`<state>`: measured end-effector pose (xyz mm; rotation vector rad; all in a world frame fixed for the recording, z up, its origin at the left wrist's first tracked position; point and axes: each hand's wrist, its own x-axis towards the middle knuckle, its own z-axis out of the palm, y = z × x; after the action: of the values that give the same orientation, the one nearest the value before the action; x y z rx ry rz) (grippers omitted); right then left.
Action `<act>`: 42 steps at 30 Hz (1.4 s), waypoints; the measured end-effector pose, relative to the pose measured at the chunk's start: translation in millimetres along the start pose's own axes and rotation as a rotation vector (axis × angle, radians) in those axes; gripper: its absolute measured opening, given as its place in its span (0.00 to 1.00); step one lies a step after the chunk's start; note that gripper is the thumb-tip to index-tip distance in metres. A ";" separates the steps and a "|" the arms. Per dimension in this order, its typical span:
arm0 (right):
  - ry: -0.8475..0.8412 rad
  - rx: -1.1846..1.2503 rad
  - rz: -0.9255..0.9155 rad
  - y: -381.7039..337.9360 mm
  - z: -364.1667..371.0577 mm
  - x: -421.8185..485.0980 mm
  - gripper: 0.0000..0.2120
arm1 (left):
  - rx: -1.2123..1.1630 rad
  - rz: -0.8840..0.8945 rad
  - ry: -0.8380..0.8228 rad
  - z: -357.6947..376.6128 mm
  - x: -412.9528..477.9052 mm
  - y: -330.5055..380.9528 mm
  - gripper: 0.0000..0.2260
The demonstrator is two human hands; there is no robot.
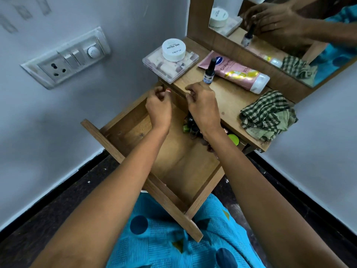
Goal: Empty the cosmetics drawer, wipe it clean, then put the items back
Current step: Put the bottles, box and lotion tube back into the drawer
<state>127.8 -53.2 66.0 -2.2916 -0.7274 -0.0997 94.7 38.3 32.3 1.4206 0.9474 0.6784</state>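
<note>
Both hands are apart above the open drawer [183,167]: the left hand [158,107] pinches a small red-and-white item [168,91], the right hand [203,107] curls, its grip unclear. Small bottles [190,126] lie beneath the right wrist

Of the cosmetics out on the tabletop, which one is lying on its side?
The pink tube with the white cap. The small dark bottle stands upright, and the white jar sits upright on the clear box.
</note>
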 end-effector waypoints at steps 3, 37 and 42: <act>0.027 0.024 0.004 -7.1 10.3 27.4 0.14 | -0.075 -0.098 -0.020 5.0 17.5 10.9 0.03; 0.103 0.136 0.063 -26.8 54.0 72.9 0.28 | -0.526 -0.470 0.042 -27.0 24.5 33.2 0.07; 0.093 0.138 0.002 -37.1 51.8 35.6 0.27 | -0.530 -0.519 0.039 -51.2 1.4 21.1 0.04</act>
<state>131.1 19.5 60.3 -2.1415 -0.6628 -0.1495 54.6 66.9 57.6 0.6590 1.0180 0.5108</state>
